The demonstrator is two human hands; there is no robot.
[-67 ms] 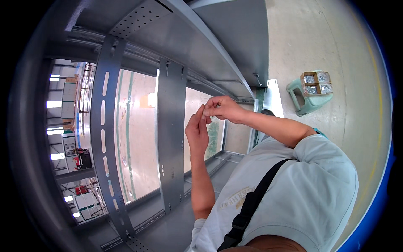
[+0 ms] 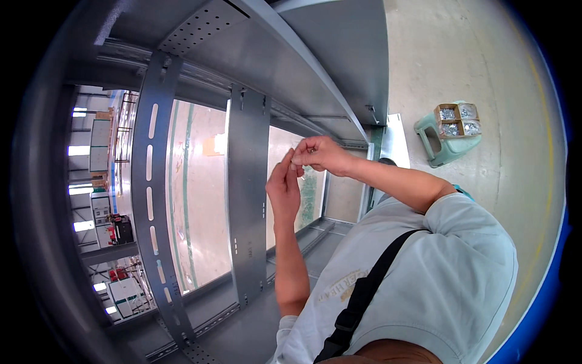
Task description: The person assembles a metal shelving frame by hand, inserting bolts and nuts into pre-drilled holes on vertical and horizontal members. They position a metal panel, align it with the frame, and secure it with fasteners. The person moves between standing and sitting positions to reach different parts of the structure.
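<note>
My left hand [image 2: 283,184] is raised inside a grey metal cabinet frame, its fingertips pinched together and pointing up. From the right, my right hand [image 2: 321,155] meets it, thumb and fingers closed against the left fingertips. Something small may be between them, but the fingers cover it and I cannot make out what it is. Just left of both hands stands a grey upright plate [image 2: 248,182] with small slots; neither hand seems to touch it. Farther left is a slotted metal upright [image 2: 154,200].
On the floor at the right stands a pale green plastic stool [image 2: 453,150] bearing a divided cardboard box [image 2: 459,123] of small metal fasteners. A grey panel [image 2: 345,54] rises at the top. Shelving and machinery show beyond the frame at the far left.
Both hands stay pressed together at nearly the same spot, with only a very slight shift to the left.
</note>
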